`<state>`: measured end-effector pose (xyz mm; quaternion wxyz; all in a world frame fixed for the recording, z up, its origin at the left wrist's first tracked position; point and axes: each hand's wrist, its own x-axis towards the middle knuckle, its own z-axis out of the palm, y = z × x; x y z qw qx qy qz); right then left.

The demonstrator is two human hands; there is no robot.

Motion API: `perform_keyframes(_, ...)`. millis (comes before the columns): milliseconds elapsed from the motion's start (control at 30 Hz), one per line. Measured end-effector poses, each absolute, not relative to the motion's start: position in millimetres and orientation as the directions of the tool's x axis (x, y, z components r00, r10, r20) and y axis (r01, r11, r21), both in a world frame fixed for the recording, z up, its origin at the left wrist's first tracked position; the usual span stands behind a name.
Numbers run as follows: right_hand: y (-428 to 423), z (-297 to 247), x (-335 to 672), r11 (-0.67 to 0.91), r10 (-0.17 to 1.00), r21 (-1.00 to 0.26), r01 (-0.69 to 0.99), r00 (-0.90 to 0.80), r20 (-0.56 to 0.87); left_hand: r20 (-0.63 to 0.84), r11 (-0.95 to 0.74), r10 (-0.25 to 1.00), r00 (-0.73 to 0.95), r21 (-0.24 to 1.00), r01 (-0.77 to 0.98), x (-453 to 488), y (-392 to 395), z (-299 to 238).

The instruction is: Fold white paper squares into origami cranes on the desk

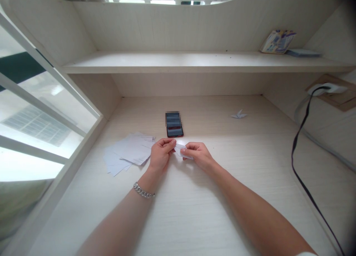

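A small folded piece of white paper [180,148] is held between my two hands, a little above the desk. My left hand [162,152] pinches its left end between thumb and fingers. On the other side, my right hand [198,153] grips the right part, thumb on top. Fingers cover much of the paper, so its full shape is hidden. Just beyond my hands lies a phone [174,124] with its screen lit. Left of my left hand, white paper sheets [130,150] are spread in a loose pile. A folded paper crane [239,115] rests at the back right.
A shelf [178,59] runs across above the desk [178,211], bearing a colourful box [278,41] and a flat pale-blue item [303,53]. From a wall socket [342,95] at right, a black cable [297,137] hangs down. Metal bars [33,96] border the left side.
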<state>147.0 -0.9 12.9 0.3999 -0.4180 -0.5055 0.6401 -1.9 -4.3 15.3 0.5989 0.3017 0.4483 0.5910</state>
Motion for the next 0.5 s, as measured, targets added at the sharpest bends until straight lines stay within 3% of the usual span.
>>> perform_keyframes(167,-0.9,16.2,143.7,-0.193,0.939,-0.971,-0.14,-0.313,-0.141,-0.061,0.007,0.982,-0.178,0.957,-0.29,-3.4,-3.1,10.3)
perform_keyframes(400,-1.3,14.7,144.1,-0.129,0.952,-0.987,-0.092,-0.289,-0.097,-0.084,0.033,0.986,-0.145,0.945,-0.324,0.0,-4.7,15.2)
perform_keyframes(500,-1.1,13.0,144.2,-0.125,0.954,-0.989,-0.073,-0.284,-0.1,-0.064,0.037,0.993,-0.098,0.968,-0.249,1.1,-7.2,15.9)
